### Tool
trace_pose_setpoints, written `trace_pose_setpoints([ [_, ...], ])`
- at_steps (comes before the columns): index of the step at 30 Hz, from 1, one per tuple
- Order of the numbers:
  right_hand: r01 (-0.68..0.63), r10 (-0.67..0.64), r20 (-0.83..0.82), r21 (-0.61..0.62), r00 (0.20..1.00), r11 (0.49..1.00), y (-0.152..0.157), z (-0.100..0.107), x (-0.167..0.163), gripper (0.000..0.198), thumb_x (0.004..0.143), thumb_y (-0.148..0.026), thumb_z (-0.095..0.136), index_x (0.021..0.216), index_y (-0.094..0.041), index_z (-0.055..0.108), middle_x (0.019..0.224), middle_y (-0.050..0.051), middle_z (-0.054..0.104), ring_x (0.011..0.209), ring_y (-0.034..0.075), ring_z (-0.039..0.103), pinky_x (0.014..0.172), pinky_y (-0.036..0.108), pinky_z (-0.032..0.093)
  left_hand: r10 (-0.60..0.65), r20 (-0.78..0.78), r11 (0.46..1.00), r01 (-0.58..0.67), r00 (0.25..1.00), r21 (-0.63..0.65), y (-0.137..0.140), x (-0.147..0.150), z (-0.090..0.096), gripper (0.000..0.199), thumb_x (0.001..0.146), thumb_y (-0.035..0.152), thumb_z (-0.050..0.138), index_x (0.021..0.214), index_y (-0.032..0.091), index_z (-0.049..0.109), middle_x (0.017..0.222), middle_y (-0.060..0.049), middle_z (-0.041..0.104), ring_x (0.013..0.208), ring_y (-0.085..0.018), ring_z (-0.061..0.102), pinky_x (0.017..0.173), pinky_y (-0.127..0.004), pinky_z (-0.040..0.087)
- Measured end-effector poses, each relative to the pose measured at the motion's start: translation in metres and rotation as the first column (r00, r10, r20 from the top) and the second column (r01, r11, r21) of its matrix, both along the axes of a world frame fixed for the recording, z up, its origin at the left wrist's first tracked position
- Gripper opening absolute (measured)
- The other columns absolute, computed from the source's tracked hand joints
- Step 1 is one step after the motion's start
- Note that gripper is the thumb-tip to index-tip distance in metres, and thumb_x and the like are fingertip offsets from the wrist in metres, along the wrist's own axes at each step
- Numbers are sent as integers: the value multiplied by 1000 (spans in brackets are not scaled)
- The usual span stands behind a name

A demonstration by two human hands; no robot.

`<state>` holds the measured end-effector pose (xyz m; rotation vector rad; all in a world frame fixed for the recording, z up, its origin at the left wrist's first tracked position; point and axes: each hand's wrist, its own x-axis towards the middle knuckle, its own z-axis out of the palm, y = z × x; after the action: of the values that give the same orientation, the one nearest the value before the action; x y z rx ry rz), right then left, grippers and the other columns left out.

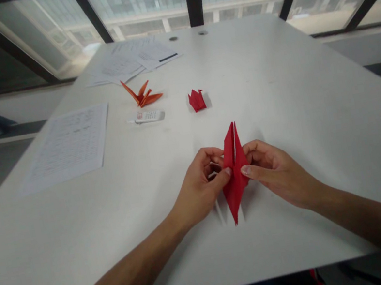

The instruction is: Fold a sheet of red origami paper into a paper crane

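Observation:
Between my two hands is a sheet of red origami paper [234, 188], folded into a long diamond with a split running down from its upper point. My left hand [203, 182] pinches its left edge, thumb on the front face. On the opposite edge, my right hand [278, 171] grips it the same way, with the thumb near the middle. The fingers behind the paper are partly hidden. The lower tip points toward me, just above the white table [182, 262]. Beyond my hands stands a small red folded bird [197, 100].
An orange paper crane [141, 97] sits farther back on the left, with a small white device with printed marks [148, 116] in front of it. A printed sheet [69, 144] lies at the left, and more papers [125, 63] overlap at the far end, near the windows [136, 4].

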<state>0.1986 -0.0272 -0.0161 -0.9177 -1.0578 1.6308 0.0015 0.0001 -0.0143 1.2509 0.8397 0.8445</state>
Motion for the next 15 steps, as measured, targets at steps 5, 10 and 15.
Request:
trace_pose_setpoints([
  [5, -33, 32, 3, 24, 999, 999, -1, 3, 4, 27, 88, -20, 77, 113, -24, 69, 93, 0, 71, 83, 14, 67, 82, 32, 56, 61, 45, 998, -61, 997, 3, 2, -3, 2, 31, 92, 18, 66, 120, 21, 54, 99, -1, 60, 92, -16, 60, 83, -33, 49],
  [10, 27, -27, 12, -1, 1000, 1000, -1, 4, 4, 22, 90, -16, 69, 109, -25, 71, 102, 1, 72, 89, 17, 68, 82, 36, 58, -33, 185, 998, 43, 982, -50, 3, -5, 0, 28, 91, 16, 65, 119, 21, 62, 103, -3, 64, 97, -17, 60, 92, -34, 47],
  [15, 55, -54, 88, -9, 995, 998, 0, 3, 3, 20, 92, -20, 66, 112, -23, 71, 103, 3, 74, 89, 18, 68, 85, 38, 58, -23, 228, 992, 50, 973, -116, 2, -4, 0, 23, 89, 15, 66, 112, 21, 66, 105, -4, 67, 98, -18, 62, 90, -34, 49],
])
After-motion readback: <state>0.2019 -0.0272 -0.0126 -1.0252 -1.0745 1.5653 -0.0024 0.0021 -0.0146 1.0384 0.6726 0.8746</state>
